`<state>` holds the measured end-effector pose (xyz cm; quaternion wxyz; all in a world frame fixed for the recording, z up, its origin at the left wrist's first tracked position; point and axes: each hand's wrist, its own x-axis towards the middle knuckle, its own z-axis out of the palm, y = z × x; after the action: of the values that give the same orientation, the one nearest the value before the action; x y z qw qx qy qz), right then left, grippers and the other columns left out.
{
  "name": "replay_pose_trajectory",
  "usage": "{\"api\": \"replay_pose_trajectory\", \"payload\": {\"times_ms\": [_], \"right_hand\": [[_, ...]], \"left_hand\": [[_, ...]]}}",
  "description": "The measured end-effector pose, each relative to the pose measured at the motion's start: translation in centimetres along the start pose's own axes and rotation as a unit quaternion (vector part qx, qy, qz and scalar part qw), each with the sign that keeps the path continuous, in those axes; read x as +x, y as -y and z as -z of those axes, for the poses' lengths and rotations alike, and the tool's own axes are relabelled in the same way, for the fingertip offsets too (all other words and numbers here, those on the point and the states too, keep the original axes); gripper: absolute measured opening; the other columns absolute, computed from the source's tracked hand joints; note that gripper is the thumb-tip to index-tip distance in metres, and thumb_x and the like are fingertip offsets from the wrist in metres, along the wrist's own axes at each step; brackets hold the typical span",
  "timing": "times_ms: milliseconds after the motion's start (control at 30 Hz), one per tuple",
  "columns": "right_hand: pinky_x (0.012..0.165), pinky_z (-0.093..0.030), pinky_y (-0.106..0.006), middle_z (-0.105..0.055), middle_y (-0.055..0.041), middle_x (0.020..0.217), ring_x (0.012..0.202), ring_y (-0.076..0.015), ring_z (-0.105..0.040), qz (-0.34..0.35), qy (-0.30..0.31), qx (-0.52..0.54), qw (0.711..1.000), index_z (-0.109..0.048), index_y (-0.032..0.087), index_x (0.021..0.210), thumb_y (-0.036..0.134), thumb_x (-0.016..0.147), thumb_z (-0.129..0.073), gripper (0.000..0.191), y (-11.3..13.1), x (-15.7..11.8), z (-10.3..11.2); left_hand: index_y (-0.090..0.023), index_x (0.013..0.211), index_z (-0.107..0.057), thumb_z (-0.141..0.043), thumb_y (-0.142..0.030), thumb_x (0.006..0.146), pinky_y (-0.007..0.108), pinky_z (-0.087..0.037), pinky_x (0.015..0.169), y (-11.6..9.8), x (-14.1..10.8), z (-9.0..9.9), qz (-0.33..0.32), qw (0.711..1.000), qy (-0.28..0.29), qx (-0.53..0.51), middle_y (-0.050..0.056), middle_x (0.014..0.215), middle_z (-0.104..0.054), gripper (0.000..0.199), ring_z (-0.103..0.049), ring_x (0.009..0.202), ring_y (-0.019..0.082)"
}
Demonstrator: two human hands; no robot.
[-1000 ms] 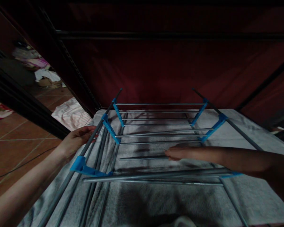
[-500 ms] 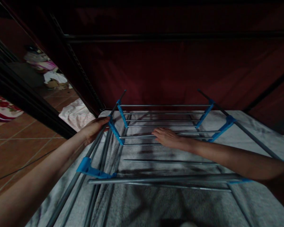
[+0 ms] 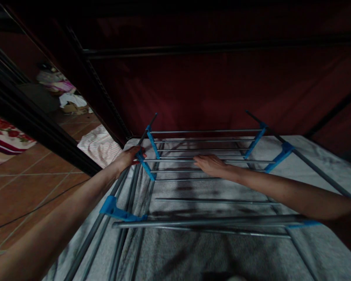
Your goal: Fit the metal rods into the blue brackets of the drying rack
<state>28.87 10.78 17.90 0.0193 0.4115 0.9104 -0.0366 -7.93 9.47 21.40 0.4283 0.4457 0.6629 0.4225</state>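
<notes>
A drying rack of grey metal tubes and blue plastic brackets lies in front of me. My left hand (image 3: 131, 157) is closed around the upper end of the left blue bracket (image 3: 145, 166), where it meets the side pole. In the rack's middle, my right hand (image 3: 210, 164) grips a thin metal rod (image 3: 171, 160) from above. The rod's left end is at the bracket by my left fingers, and its right end reaches the right blue bracket (image 3: 279, 157). Farther back, several rods span another pair of brackets. My right fingertips partly hide the held rod.
Loose metal tubes (image 3: 193, 223) lie across the near part of the rack, by a nearer blue bracket (image 3: 121, 212). Grey towelling fabric (image 3: 187, 253) lies underneath. A dark red panel (image 3: 193, 89) stands behind. Striped cloth (image 3: 99, 144) rests on the tiled floor (image 3: 43, 179) at left.
The rod in my right hand has risen and levelled, its left end now at the upper part of the left bracket. My left hand has shifted slightly along that bracket.
</notes>
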Motion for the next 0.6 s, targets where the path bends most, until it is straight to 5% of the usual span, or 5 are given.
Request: {"api": "replay_pose_trajectory", "payload": {"times_ms": [333,600], "right_hand": [[0.085,-0.049,-0.032,-0.071,-0.0132,0.121,0.107,-0.0249,-0.069,-0.012,0.006,0.012,1.000,-0.061,0.018,0.120,0.038,0.109,-0.034,0.035,0.4,-0.3,0.1],[0.083,-0.049,-0.031,-0.073,-0.0114,0.119,0.105,-0.0252,-0.070,-0.026,0.009,0.019,0.999,-0.062,0.019,0.118,0.043,0.109,-0.033,0.040,0.5,0.2,-0.9]], "left_hand": [[-0.015,0.101,-0.065,-0.065,-0.032,0.085,0.031,-0.052,0.095,-1.2,-1.3,-1.2,0.003,0.997,-0.013,-0.080,0.004,0.079,-0.075,0.023,-0.070,0.085,0.017],[-0.015,0.107,-0.065,-0.066,-0.036,0.086,0.029,-0.051,0.095,-1.3,-1.1,-1.0,0.009,0.997,-0.007,-0.075,0.004,0.082,-0.075,0.030,-0.069,0.088,0.018]]}}
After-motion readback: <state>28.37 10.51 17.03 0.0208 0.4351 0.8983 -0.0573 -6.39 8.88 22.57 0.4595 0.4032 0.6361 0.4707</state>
